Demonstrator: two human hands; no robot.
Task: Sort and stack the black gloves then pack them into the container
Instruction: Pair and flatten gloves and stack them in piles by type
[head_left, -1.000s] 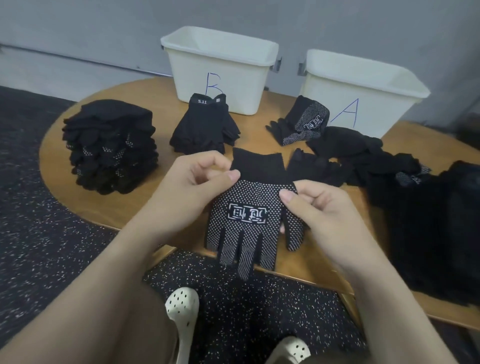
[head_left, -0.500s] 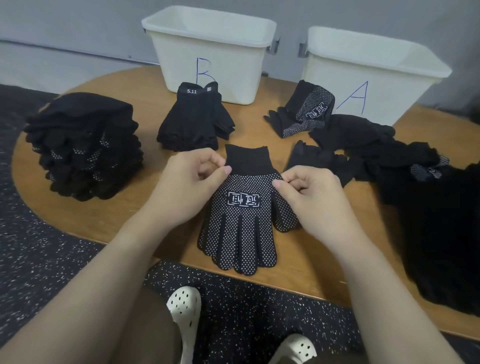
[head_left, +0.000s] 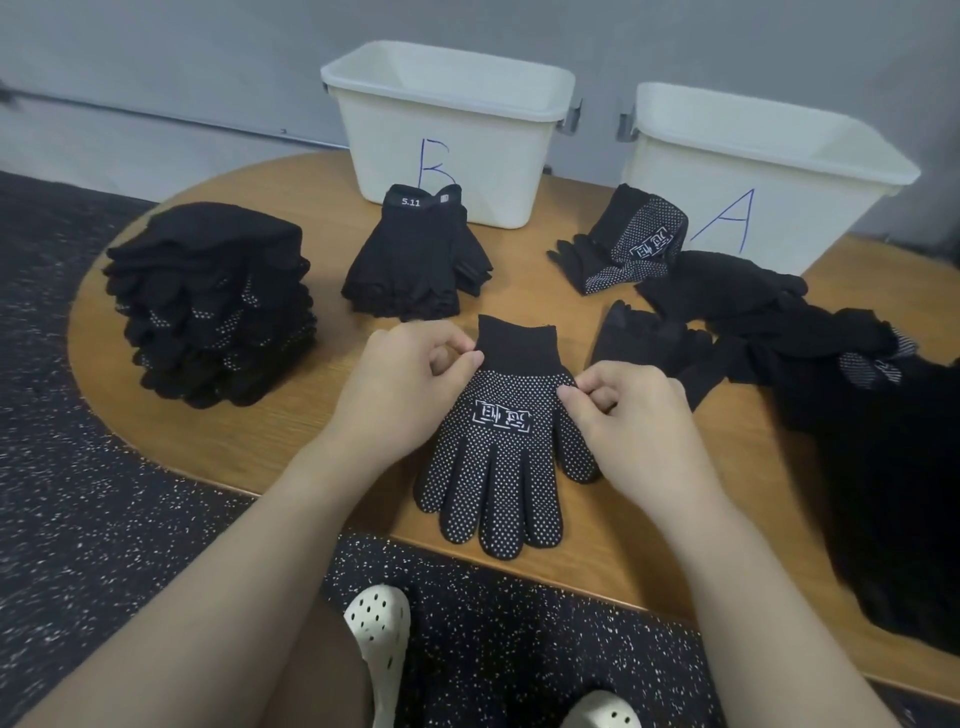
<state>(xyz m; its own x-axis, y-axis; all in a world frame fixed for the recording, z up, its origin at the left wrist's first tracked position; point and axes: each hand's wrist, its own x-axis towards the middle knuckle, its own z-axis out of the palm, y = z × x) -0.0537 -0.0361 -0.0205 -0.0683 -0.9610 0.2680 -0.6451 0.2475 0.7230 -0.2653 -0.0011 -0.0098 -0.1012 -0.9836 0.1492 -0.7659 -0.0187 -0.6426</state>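
Head view: left hand and right hand pinch dotted glove; fingertips partly hidden

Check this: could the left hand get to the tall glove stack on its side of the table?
Probably yes: nothing stands between the left hand and the tall stack, but it pinches the dotted glove.

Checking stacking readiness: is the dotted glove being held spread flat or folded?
Spread flat: the dotted glove lies dots-up on the table, all fingers extended.
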